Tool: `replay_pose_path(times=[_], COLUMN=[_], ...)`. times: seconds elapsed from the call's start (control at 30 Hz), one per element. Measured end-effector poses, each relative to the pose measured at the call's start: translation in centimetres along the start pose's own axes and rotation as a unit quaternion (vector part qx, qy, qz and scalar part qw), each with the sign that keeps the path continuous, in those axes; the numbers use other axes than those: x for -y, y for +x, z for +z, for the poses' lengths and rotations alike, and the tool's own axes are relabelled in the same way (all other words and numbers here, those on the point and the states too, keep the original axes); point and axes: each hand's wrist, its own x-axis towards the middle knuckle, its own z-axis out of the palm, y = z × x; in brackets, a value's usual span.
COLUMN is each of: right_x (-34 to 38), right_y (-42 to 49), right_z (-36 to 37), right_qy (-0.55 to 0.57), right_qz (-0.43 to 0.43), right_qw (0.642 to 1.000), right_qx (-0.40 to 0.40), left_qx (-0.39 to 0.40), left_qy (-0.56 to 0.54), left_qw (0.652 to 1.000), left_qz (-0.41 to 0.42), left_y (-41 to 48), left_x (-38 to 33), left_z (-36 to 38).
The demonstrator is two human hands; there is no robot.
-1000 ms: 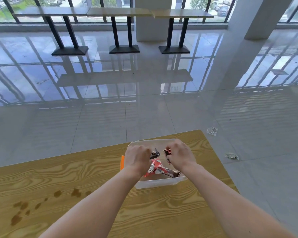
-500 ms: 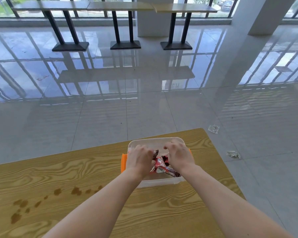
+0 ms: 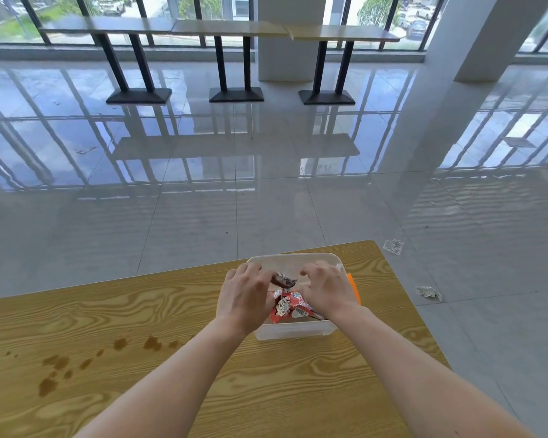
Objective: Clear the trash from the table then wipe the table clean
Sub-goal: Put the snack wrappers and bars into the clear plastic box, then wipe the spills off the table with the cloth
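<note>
Both hands are over the tub (image 3: 293, 331), a clear plastic box that sits near the far right corner of the bench (image 3: 140, 327); the left hand (image 3: 246, 300) pinches a dark wrapper (image 3: 283, 279) at one end, with the wrapper hanging just above the inside of the tub; the right hand (image 3: 328, 290) is curled with its fingers loose and bent down, and I cannot tell if it holds anything. A red wrapper (image 3: 287, 306) lies in the tub between the two hands; something orange (image 3: 353, 287) pokes out at the right side of the tub, and I cannot tell what it is.

The wrappers look thin, light and crinkly; they should bend easily and may slip or blow away, so a pinch at a corner or a scrunch in the fist should work best. The tub looks light and stiff; it could slide if pushed, so hold it by its rim or two sides.

Brown spills (image 3: 60, 366) dot the bench toward the left edge, well apart from the tub; they are not wiped yet. Two scraps (image 3: 427, 292) lie on the floor past the right edge.
</note>
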Motion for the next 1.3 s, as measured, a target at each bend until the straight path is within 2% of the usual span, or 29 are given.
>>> replay_pose_path(times=[0.37, 0.67, 1.03, 1.3], right_x=[4.6, 10.2, 20.8, 29.5], right_y=[-2.5, -4.7, -8.8, -11.8], right_z=[-2.0, -1.7, 3.3, 7.4], right_qy=[0.028, 0.02, 0.004, 0.012], right_qz=[-0.028, -0.126, -0.199, -0.22], right_qw=[0.999, 0.992, 0.98, 0.975], right_qx=[0.002, -0.016, 0.016, 0.038], left_qx=[-0.043, -0.058, -0.054, -0.051], left_qy=[0.019, 0.039, 0.056, 0.058], left_qw=[0.998, 0.993, 0.978, 0.966], left_qz=[-0.034, -0.092, -0.193, -0.246], left_y=[-3.5, -9.5, -20.6, -28.8], left_x=[1.7, 4.7, 13.9, 21.8], left_z=[-3.5, -5.8, -9.0, -10.9])
